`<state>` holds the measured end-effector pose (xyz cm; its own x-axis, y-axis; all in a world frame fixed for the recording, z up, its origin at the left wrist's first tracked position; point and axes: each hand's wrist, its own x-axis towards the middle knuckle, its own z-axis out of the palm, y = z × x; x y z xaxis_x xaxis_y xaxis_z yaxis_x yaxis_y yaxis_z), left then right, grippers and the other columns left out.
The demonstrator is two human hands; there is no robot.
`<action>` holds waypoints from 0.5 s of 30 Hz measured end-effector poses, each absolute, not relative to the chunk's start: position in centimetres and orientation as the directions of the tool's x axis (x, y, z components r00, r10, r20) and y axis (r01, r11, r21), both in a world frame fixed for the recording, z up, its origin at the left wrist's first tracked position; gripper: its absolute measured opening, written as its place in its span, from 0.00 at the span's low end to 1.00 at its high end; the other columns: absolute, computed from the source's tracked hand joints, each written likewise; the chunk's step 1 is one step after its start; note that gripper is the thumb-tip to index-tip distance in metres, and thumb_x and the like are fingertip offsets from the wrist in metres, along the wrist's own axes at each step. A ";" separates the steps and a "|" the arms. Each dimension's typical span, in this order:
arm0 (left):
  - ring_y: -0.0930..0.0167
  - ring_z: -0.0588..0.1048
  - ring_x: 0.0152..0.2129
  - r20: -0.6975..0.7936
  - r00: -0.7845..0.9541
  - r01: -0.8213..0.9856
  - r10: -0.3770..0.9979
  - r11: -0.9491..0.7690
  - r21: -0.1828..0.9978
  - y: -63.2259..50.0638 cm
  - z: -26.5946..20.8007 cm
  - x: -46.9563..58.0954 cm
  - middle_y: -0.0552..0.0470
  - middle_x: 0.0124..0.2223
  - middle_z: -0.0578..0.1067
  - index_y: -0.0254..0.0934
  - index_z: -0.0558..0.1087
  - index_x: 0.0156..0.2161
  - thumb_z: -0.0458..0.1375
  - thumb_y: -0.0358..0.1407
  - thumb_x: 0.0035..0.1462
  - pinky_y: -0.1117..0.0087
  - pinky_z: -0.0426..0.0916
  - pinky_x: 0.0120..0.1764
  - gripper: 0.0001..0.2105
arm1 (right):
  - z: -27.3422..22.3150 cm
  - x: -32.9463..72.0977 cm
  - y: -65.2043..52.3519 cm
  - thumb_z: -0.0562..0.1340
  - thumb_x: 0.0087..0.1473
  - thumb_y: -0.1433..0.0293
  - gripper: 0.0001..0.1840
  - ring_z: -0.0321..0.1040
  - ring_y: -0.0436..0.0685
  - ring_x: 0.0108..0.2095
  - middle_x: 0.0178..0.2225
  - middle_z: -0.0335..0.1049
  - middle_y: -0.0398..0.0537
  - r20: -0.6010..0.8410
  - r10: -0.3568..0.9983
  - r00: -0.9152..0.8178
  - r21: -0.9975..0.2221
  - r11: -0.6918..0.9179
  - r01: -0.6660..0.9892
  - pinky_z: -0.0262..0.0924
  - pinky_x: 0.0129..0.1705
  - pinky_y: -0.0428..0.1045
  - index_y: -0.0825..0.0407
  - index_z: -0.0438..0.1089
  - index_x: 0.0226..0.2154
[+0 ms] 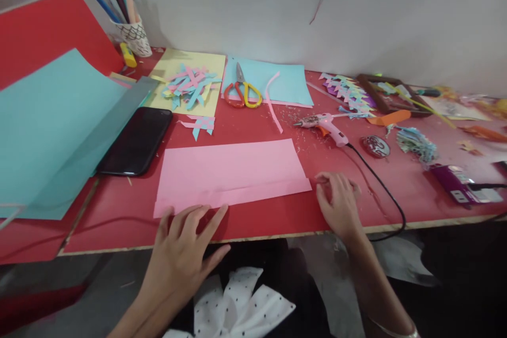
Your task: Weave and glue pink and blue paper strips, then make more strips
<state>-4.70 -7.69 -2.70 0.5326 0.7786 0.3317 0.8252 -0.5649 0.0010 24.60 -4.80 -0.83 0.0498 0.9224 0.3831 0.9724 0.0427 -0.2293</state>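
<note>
We are creasing the pink paper: left hand spread flat on its edge (right hand loosely open beside); next, press along the fold.

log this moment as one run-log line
left hand: open, fingertips on pink paper near edge | right hand: open, on table beside paper | scissors, glue gun: untouched
</note>
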 end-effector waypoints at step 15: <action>0.71 0.72 0.29 0.180 0.684 0.713 0.707 -0.700 0.041 -1.2 -0.2 -2.4 0.53 0.33 0.74 0.39 0.71 0.41 0.52 0.32 0.56 0.70 0.63 0.31 0.09 | 0.3 18.9 -1.0 0.48 0.56 0.80 0.16 0.62 0.51 0.28 0.26 0.69 0.43 0.350 0.539 -0.766 0.222 0.747 0.627 0.49 0.48 0.51 0.53 0.67 0.27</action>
<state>-2.41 -1.21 -0.20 0.6840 0.7069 0.1799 0.7128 -0.7002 0.0410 18.89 -0.97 0.29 -0.7664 0.5386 0.3501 0.6265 0.7470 0.2224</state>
